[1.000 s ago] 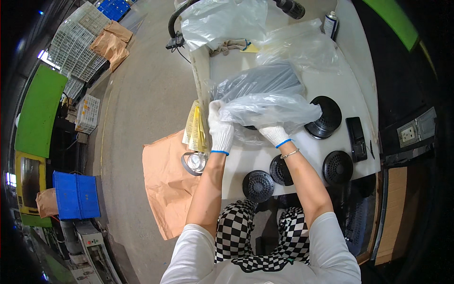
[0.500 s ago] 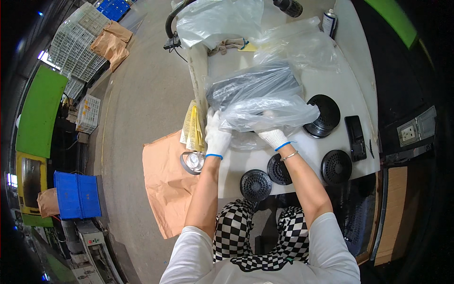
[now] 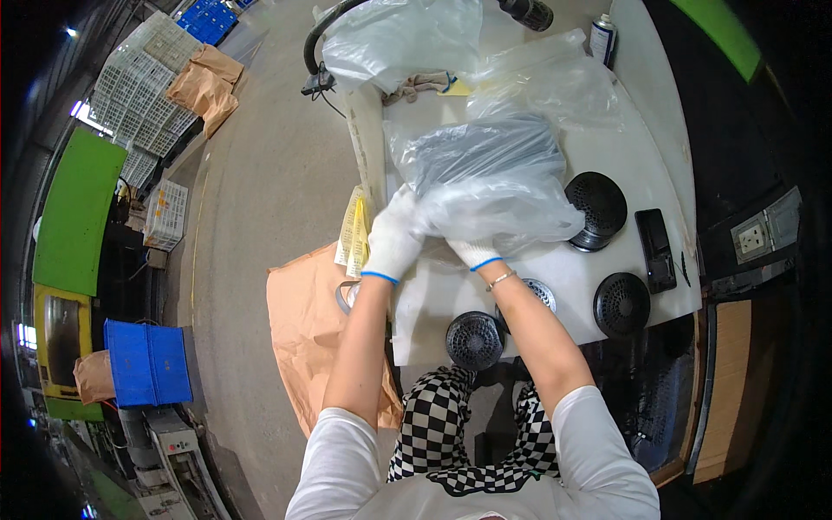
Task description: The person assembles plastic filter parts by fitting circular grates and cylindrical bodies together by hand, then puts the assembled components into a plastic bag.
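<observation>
A clear plastic bag point(image 3: 498, 204) lies on the white table in front of me, with a dark block-like thing point(image 3: 490, 152) inside it, blurred by the film. My left hand point(image 3: 396, 236), in a white knit glove, is closed on the bag's near left edge. My right hand point(image 3: 472, 251), gloved too, reaches under the loose near folds, and the plastic hides its fingers. Close to my right forearm lie a black round perforated cover point(image 3: 475, 341) and another round cover point(image 3: 539, 295), partly behind the arm and shining with light.
To the right are stacked black round covers point(image 3: 596, 208), a single one point(image 3: 621, 304) and a black rectangular case point(image 3: 654, 250). Further plastic bags point(image 3: 555, 82) and a spray can point(image 3: 602, 42) lie farther back. Brown paper point(image 3: 308, 334) and yellow labels point(image 3: 354, 234) are at the left edge.
The bag with its dark contents has shifted slightly right, and its loose end now lies flatter. My right hand has come nearer and left, deeper under the folds.
</observation>
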The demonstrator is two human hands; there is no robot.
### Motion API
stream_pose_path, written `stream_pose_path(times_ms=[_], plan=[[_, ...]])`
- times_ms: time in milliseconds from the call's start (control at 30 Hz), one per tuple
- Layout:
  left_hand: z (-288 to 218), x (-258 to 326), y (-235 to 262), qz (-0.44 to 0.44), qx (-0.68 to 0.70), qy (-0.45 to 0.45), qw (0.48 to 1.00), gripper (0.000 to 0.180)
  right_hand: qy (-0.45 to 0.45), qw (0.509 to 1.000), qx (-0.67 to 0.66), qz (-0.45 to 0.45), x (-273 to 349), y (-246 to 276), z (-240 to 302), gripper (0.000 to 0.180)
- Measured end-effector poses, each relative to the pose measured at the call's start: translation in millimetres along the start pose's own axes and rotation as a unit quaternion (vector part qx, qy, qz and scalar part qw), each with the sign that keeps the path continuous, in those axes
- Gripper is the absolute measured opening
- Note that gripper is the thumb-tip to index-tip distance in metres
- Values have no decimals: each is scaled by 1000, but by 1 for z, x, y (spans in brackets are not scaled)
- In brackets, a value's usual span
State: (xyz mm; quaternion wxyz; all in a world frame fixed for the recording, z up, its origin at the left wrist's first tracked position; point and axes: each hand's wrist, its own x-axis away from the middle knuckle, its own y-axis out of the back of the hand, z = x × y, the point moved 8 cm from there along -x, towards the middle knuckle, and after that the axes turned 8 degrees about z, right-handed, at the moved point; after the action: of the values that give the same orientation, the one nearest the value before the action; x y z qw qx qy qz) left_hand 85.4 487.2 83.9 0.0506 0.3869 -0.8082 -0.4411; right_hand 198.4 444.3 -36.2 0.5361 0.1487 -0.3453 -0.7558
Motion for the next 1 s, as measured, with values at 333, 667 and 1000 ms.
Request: stream_pose_path(times_ms=[333, 667, 1000], plan=[[-26, 37, -17, 44, -159, 107, 981, 22, 139, 971, -158, -114, -6, 30, 55, 47], [-31, 36, -26, 129, -203, 113, 964, 32, 14, 975, -96, -200, -2, 83, 76, 43], [-20, 28, 2, -11, -97, 122, 988, 30, 141, 746, -651, -15, 6, 9, 26, 61]])
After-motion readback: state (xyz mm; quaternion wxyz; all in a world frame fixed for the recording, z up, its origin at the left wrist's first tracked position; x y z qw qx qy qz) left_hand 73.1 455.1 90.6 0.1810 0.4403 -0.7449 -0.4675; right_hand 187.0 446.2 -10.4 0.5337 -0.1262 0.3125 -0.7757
